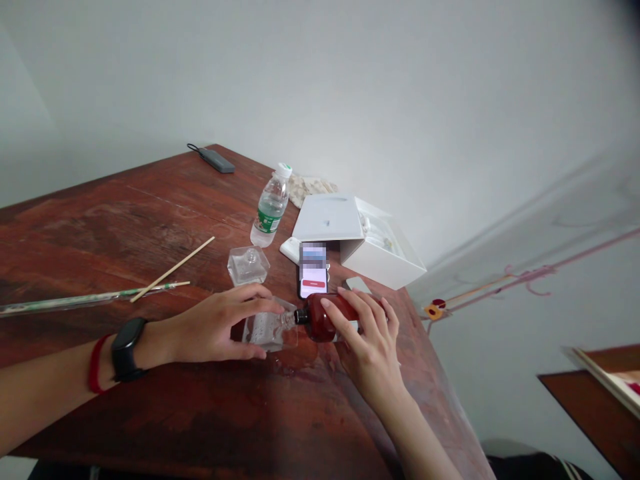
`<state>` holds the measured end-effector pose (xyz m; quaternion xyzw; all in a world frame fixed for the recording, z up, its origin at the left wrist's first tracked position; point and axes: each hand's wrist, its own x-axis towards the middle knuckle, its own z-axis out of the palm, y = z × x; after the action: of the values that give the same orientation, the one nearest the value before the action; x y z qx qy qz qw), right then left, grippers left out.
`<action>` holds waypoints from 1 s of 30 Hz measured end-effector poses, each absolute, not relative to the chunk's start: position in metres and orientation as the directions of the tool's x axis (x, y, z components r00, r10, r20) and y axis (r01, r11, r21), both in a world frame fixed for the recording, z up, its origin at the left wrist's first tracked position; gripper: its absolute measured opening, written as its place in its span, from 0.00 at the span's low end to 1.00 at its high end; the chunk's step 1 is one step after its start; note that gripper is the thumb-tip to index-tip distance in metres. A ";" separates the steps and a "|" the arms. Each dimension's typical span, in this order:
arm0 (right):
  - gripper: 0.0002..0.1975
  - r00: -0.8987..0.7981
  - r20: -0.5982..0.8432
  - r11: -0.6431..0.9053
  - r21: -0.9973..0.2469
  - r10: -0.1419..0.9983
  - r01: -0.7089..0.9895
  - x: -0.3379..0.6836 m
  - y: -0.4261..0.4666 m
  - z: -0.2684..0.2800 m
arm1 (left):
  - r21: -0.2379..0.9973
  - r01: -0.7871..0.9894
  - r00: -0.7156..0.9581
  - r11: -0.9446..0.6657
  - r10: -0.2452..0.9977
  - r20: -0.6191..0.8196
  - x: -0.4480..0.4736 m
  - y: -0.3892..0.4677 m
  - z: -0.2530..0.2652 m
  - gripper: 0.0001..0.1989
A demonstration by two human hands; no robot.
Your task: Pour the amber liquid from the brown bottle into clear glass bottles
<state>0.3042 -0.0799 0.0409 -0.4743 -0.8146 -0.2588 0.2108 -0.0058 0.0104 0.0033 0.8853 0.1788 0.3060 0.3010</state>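
My right hand (pixel 367 327) is wrapped around a reddish-brown bottle (pixel 323 317), tilted nearly sideways with its black neck (pixel 302 316) pointing left. The bottle's mouth meets the clear neck of a small transparent container (pixel 265 331). Around that container's left side, my left hand (pixel 227 323) has its thumb and fingers on opposite edges, steadying it on the table. Droplets or texture show on the container's wall; how much liquid it holds I cannot tell. Just behind stands a clear, faceted piece (pixel 249 265) with a round knob on top.
A phone (pixel 313 267) with a lit screen lies behind the brown bottle. Beyond are a water bottle (pixel 270 207) and an open white box (pixel 385 247). Wooden chopsticks (pixel 173 269), one pair wrapped, lie left. Wet patches mark the wooden table (pixel 200 413).
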 end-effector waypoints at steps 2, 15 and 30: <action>0.28 -0.456 0.596 0.409 0.223 0.661 0.885 0.304 -0.080 0.041 | 0.645 0.135 0.748 -0.752 0.505 0.431 -0.006 0.010 0.003 0.29; 0.24 -0.435 0.604 0.414 0.184 0.668 0.891 0.300 -0.081 0.042 | 0.649 0.137 0.757 -0.748 0.502 0.419 -0.006 0.011 0.002 0.30; 0.32 -0.422 0.594 0.401 0.177 0.685 0.899 0.299 -0.083 0.043 | 0.655 0.143 0.758 -0.742 0.508 0.409 -0.005 0.011 0.002 0.30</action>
<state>0.2994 -0.0831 0.0426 -0.4904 -0.8075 -0.2430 0.2201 -0.0054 0.0115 0.0022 0.8853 0.1836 0.2953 0.3088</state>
